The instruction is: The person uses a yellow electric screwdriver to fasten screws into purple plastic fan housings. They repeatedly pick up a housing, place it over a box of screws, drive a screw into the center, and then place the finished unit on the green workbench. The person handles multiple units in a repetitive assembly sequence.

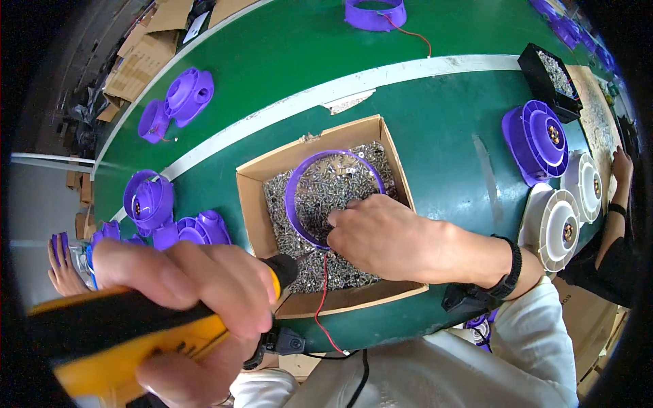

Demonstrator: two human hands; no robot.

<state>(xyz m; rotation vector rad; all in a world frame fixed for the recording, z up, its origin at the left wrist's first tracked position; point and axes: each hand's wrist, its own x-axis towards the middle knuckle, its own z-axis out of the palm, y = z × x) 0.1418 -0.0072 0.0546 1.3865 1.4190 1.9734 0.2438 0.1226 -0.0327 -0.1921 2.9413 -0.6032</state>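
Note:
My left hand [221,292] is wrapped round a yellow and black electric screwdriver [146,347], close to the camera. Its dark nose points right, at the near side of a purple plastic ring [291,200]. The ring lies over a cardboard box [253,221] filled with small metal screws [354,275]. My right hand [384,238] grips the ring at its near right side, with the fingers curled over the rim and the fingertips partly hidden. A red wire [322,299] hangs from the ring over the box's near edge.
Purple housings [153,200] stand at the left. A purple fan part [537,139] and white ones [561,228] lie at the right, beside a black bin [547,81] of screws. A co-worker's hand [620,165] shows far right, another person's hand [66,268] far left.

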